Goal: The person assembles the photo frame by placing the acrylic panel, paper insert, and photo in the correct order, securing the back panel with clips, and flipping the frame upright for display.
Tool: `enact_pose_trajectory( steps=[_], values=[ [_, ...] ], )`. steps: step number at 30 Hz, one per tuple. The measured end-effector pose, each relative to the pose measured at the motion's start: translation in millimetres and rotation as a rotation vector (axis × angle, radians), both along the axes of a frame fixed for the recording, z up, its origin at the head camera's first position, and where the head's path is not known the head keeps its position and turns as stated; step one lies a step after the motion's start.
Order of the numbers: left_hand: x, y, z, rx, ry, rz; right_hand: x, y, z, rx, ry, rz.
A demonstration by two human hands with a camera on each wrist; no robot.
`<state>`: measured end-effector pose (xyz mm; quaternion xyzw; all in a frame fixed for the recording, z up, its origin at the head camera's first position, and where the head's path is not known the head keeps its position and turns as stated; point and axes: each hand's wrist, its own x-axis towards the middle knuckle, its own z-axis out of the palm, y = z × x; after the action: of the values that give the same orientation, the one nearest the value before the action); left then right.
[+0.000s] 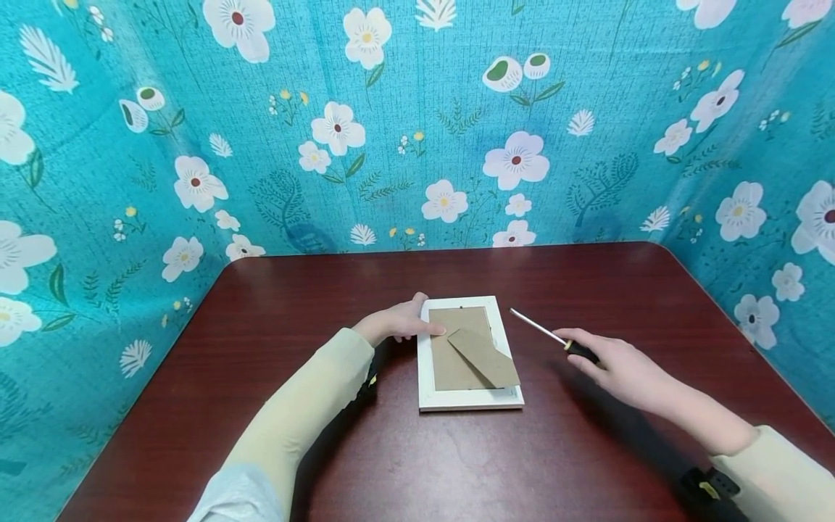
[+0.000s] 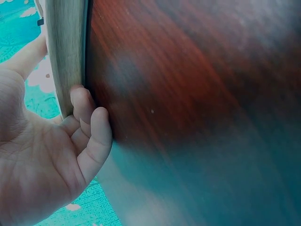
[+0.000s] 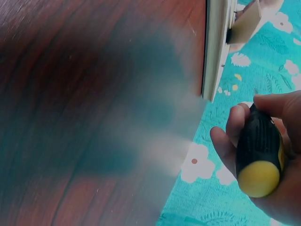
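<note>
The work appears to be at a steadying-and-approach step on a white rectangular picture frame (image 1: pixel 425 370), which lies back side up at the middle of the glossy dark red-brown wooden tabletop (image 1: pixel 587 290). Its brown fibreboard backing panel (image 1: pixel 450 370) faces up, and a flat brown fibreboard stand leg (image 1: pixel 489 362) slants across it toward 5 o'clock.

Around the frame, the left hand (image 1: pixel 403 320) is at 10 o'clock, its fingers gripping that edge, thumb over the back and the others curled against the side. The right hand (image 1: pixel 620 366) is at 3 o'clock, its fingers closed around a screwdriver with a black-and-yellow handle (image 1: pixel 579 351). The slim metal shaft points to 10 o'clock, its tip just beside the frame and not touching.

The next move seems to call for bringing the tip onto the back while the left hand braces the edge; a slip could score the board.

No brand, label or writing can be read on the frame or screwdriver.
</note>
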<state>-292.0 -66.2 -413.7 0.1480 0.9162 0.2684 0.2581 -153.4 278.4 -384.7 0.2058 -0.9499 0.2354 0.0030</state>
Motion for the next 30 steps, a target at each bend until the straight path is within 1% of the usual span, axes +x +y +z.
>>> enact_pose_trajectory(
  steps=[5, 8, 12, 16, 19, 23, 26, 30],
  values=[
    [-0.2, 0.2, -0.9, 0.012, -0.004, 0.004, 0.2, -7, -0.5, 0.029, -0.072, 0.008],
    [0.2, 0.4, -0.8, 0.014, -0.007, 0.006, -0.9, -10, -1.6, 0.061, -0.092, 0.007],
    [0.3, 0.4, -1.0, 0.009, 0.000, 0.002, -2.5, -12, -4.0, 0.089, -0.095, 0.004],
    [0.0, 0.3, -0.7, 0.005, 0.004, 0.001, -4.1, -13, -6.7, 0.055, -0.108, 0.011],
    [0.0, -0.1, -0.5, 0.004, 0.003, 0.002, -4.5, -13, -8.9, 0.028, -0.089, 0.031],
    [-0.2, -1.1, -1.4, 0.004, 0.002, 0.002, -3.8, -14, -11.3, 0.024, -0.040, 0.058],
    [-0.7, -1.5, -2.2, 0.012, 0.000, 0.002, -3.2, -15, -11.5, 0.049, -0.041, 0.040],
    [-1.0, -1.4, -2.7, 0.023, -0.001, 0.003, -2.1, -17, -10.3, 0.064, -0.084, 0.010]
  ],
)
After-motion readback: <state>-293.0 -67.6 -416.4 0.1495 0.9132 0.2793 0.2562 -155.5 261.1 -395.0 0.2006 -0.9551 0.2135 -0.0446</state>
